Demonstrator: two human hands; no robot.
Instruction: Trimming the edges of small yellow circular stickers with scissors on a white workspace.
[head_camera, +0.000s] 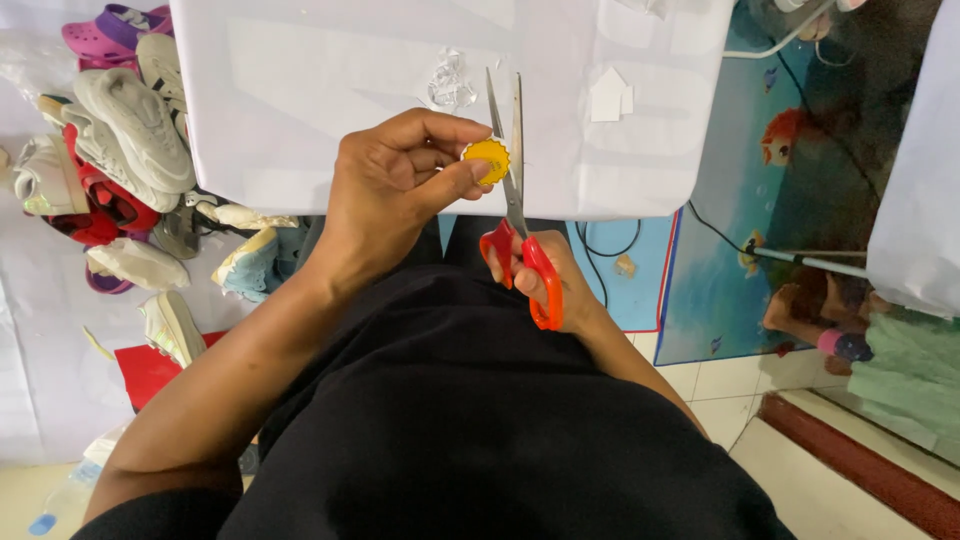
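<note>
One white counter (300, 100) fills the top of the head view, above a person in a black shirt (480, 420). On it lie one crumpled scrap of clear plastic (448, 82) and two small white paper cutouts (610, 96), one shaped like a little house, the other a narrow slip touching its right side. A heap of shoes (120, 170), mostly white and cream with pink and red ones mixed in, too tangled to count, covers the floor at left. A blue mat (740, 200) printed with orange fish lies at right, where another person's bare feet (805, 310) show.

One pair of scissors (515, 190) with red handles stands nearly upright in the frame, its long axis running from the handles near the body to the tips pointing away over the counter. The blades are parted in a narrow V. The right hand (545, 275) is closed through the handles. The left hand (400, 185) pinches one small yellow disc (487, 160) between thumb and fingertips at the counter's near edge, its right rim touching the blades.
</note>
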